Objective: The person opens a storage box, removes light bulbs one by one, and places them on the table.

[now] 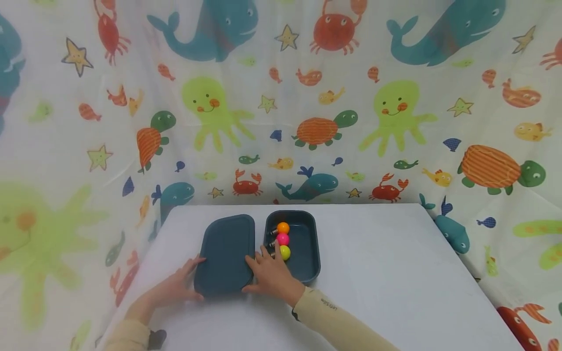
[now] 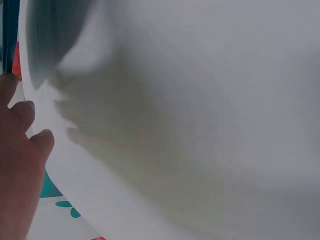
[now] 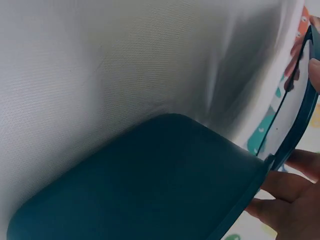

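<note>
A dark teal lid (image 1: 225, 253) lies flat on the white table (image 1: 395, 273), just left of an open teal box (image 1: 307, 248). Inside the box sit three small bulbs in a row: orange (image 1: 283, 227), pink (image 1: 283, 239) and yellow (image 1: 285, 252). My left hand (image 1: 180, 285) grips the lid's near left edge, thumb on top. My right hand (image 1: 270, 273) grips its near right edge, one finger reaching towards the yellow bulb. In the right wrist view the lid (image 3: 150, 185) fills the lower frame, with fingers (image 3: 285, 200) curled round its rim. The left wrist view shows my fingers (image 2: 25, 135) and mostly tabletop.
A curtain printed with sea animals (image 1: 281, 107) hangs behind and on both sides of the table. The table's right half (image 1: 417, 253) is bare white surface, and its far edge runs just behind the box.
</note>
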